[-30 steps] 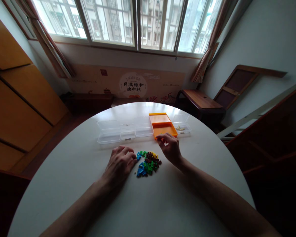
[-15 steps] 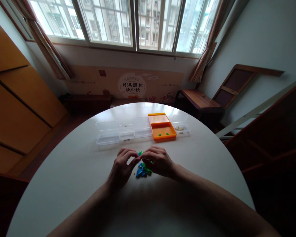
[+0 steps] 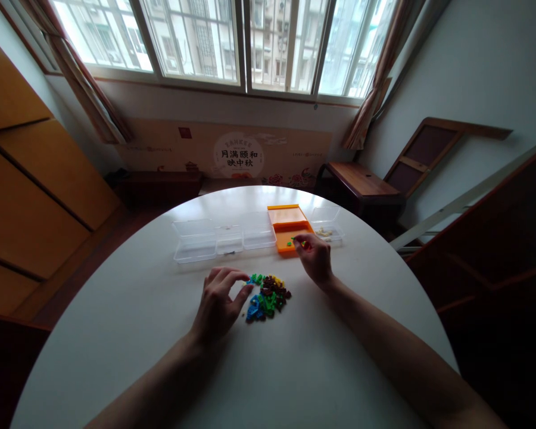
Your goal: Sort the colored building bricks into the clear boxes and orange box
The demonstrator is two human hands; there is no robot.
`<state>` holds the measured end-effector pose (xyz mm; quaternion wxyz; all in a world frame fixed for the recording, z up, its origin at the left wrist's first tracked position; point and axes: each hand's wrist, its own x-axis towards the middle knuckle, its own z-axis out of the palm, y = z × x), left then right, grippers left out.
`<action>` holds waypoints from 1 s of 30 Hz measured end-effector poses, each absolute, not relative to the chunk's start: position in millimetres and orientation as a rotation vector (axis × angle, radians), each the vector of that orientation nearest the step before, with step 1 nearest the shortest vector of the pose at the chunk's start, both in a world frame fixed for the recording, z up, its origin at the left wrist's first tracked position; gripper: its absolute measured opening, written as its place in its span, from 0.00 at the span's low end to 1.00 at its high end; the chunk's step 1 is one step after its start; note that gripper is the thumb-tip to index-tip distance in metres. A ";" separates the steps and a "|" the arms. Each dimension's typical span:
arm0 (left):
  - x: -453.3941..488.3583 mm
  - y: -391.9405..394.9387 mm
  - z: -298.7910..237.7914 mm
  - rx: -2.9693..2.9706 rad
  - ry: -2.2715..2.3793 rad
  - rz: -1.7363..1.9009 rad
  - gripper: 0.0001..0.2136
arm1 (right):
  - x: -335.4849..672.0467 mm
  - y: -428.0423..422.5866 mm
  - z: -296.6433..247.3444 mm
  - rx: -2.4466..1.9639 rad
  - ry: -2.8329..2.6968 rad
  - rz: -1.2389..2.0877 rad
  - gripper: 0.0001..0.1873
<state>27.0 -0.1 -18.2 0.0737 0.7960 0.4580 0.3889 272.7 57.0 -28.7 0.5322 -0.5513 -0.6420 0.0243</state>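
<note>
A pile of small building bricks (image 3: 268, 299), coloured blue, green, brown and yellow, lies mid-table. My left hand (image 3: 218, 299) rests at its left edge, thumb and forefinger apart, nothing visible between them. Over the front of the open orange box (image 3: 282, 246), my right hand (image 3: 315, 257) pinches a small green brick (image 3: 293, 239) between thumb and fingertips. Another green brick (image 3: 289, 243) lies inside the box; my right fingers partly cover the box's right side.
Left of the orange box stand open clear plastic boxes (image 3: 195, 252). To its right is a clear box (image 3: 337, 232) with pale pieces. All stand on the round white table (image 3: 129, 316). A wooden chair (image 3: 361, 179) is beyond the table's far right edge.
My right hand has moved from the pile forward and right to the orange box, carrying a green brick. More of the pile now shows. My left hand has stayed nearly still.
</note>
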 end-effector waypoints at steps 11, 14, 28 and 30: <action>28.4 0.3 -29.3 2.590 1.443 0.764 0.15 | 285.4 69.1 -41.4 -1.419 -1.485 0.071 0.10; 28.7 2.0 -31.3 2.613 1.431 0.737 0.16 | 280.9 64.6 -40.8 -1.403 -1.508 0.075 0.10; 29.9 -0.6 -27.6 2.562 1.370 0.807 0.07 | 274.2 53.2 -36.3 -1.379 -1.571 0.100 0.09; 30.1 -0.4 -27.4 2.554 1.361 0.797 0.07 | 274.1 52.8 -36.2 -1.373 -1.580 0.097 0.09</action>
